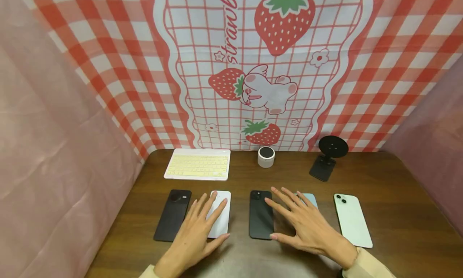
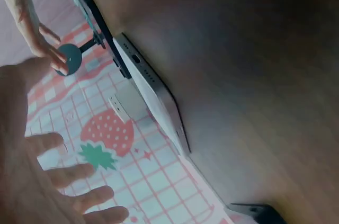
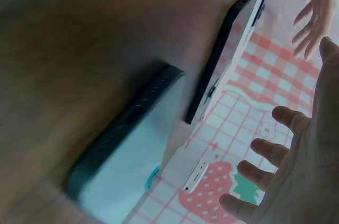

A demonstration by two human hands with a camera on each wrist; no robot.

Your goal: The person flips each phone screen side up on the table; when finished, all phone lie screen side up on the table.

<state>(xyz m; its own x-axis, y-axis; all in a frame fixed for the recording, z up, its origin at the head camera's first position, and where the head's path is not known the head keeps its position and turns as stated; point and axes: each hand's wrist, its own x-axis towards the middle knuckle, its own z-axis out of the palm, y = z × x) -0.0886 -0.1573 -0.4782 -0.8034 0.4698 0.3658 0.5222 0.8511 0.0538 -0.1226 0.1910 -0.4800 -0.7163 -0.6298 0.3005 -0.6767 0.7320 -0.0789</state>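
Note:
My left hand [image 1: 193, 229] hovers with spread fingers over a white phone [image 1: 222, 221], whose upper and right parts show past the fingers. To its left lies a black phone [image 1: 170, 217]. My right hand [image 1: 307, 225], fingers also spread, is above a light blue phone [image 1: 311, 198] and mostly hides it in the head view. Its index finger and thumb overlap the edge of a dark grey phone [image 1: 258, 217]. The left wrist view has a gap between the left hand [image 2: 37, 176] and the white phone [image 2: 151, 94]. Likewise, the right hand [image 3: 291, 166] is apart from the blue phone [image 3: 127, 155].
A pale green phone [image 1: 352, 219] lies right of the right hand. Along the back of the wooden table [image 1: 242, 254] are a keyboard with yellow keys [image 1: 199, 165], a small white cylinder with a dark top [image 1: 266, 158] and a black stand [image 1: 325, 165]. Checked cloth hangs behind.

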